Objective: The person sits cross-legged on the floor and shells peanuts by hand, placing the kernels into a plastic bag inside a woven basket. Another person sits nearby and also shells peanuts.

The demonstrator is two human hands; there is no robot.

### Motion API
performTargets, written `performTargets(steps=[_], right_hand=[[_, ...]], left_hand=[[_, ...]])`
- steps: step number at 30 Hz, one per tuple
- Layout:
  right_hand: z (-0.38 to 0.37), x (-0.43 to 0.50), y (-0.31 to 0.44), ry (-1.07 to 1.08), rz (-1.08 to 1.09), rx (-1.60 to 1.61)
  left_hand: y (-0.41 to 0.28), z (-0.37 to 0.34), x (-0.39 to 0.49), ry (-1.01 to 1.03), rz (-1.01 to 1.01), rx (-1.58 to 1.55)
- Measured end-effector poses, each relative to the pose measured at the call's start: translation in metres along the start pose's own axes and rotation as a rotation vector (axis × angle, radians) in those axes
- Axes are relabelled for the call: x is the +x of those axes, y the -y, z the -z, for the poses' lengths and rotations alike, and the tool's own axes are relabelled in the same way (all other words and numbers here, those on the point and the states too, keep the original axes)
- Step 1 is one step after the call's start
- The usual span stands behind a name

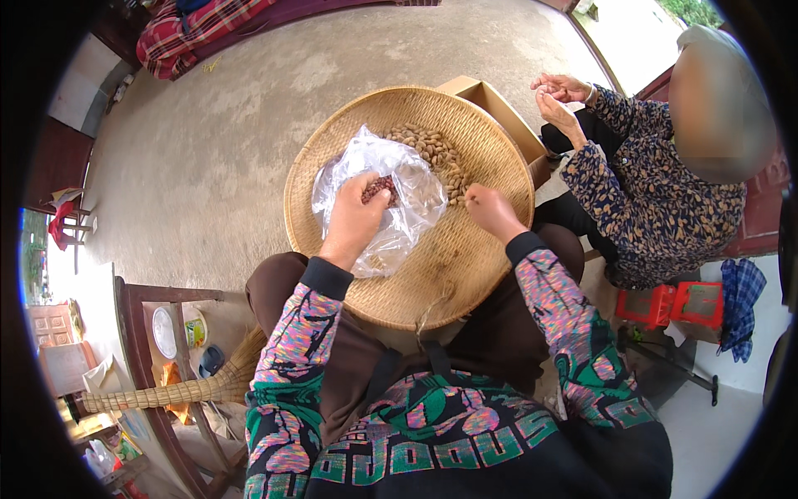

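A round woven bamboo tray (399,312) rests across my knees. On it lies a clear plastic bag (374,156), its mouth spread, with dark red peanut kernels (381,190) showing inside. My left hand (355,218) is at the bag's mouth, thumb and fingers curved around the visible kernels; whether it grips anything is unclear. A pile of unshelled peanuts (430,146) lies beyond and to the right of the bag. At the right end of that pile is my right hand (494,211), its fingers curled in. What those fingers may hold is hidden.
A cardboard box (508,115) stands behind the tray's right side. To the right sits another person (654,193), both hands raised together. A straw broom (181,392) leans by a wooden frame (134,330) on the left. Red boxes (695,305) stand at lower right.
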State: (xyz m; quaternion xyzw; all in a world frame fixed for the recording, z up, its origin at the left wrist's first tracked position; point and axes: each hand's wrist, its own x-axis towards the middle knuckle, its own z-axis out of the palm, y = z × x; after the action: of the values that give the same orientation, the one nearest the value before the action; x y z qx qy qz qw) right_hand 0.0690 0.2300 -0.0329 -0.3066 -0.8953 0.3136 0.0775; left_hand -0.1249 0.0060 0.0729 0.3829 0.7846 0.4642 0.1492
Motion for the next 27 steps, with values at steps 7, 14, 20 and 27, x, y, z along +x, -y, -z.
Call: performTargets(steps=[7, 14, 20, 27], right_hand=[[-0.030, 0.004, -0.012, 0.057, 0.078, -0.370], [-0.021, 0.004, 0.004, 0.068, -0.041, -0.276], [-0.026, 0.008, 0.002, 0.017, -0.012, -0.330], [-0.029, 0.010, 0.003, 0.000, 0.007, -0.051]], left_hand=[[0.028, -0.025, -0.037, 0.293, 0.502, -0.501], [0.012, -0.052, -0.038, 0.601, 0.358, -0.472], [0.014, -0.061, -0.039, 0.619, 0.291, -0.467], [0.013, -0.071, -0.032, 0.571, 0.428, -0.588]])
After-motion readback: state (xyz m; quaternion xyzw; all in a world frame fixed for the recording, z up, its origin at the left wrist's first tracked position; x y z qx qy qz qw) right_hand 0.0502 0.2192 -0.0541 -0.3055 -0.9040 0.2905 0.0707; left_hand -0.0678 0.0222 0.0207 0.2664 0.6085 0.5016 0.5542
